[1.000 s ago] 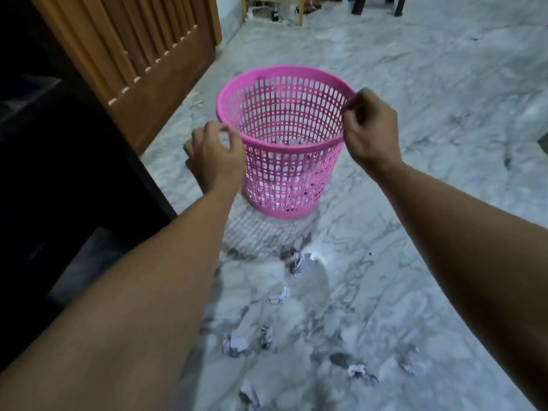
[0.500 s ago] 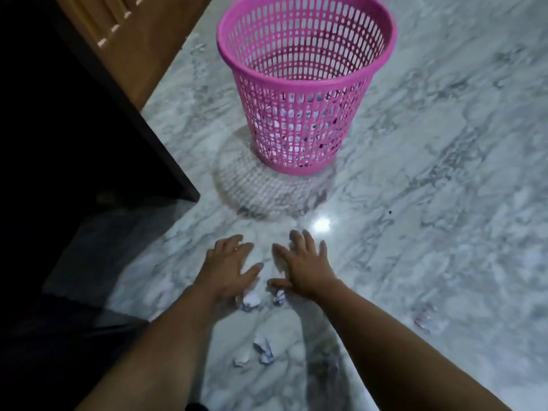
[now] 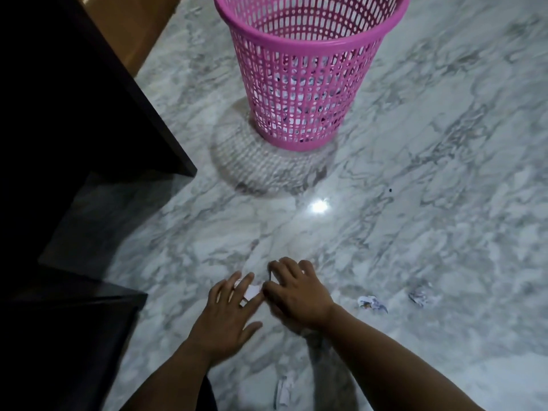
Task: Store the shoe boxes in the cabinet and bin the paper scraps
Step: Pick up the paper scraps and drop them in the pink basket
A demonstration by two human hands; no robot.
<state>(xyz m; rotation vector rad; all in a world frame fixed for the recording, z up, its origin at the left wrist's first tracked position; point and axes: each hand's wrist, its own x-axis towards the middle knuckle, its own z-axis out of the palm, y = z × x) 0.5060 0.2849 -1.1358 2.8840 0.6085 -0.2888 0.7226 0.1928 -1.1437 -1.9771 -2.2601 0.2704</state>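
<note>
Both of my hands are down on the marble floor in front of the pink mesh basket (image 3: 299, 84). My left hand (image 3: 228, 312) lies with straight, spread fingers over a white paper scrap (image 3: 252, 291) that shows between the fingers. My right hand (image 3: 298, 293) is right beside it, its fingers curled down and its thumb against the same scrap. Whatever lies under its palm is hidden. White paper shows through the basket's lower mesh. No shoe box is in view.
More crumpled paper scraps lie right of my right hand (image 3: 372, 302), farther right (image 3: 419, 293), and near my forearms (image 3: 284, 393). A dark cabinet (image 3: 89, 114) fills the left side, with a wooden door (image 3: 133, 34) behind it.
Both hands let go of the basket's rim and dropped to the floor. They have since closed in together over the scraps, and the view has tilted further down.
</note>
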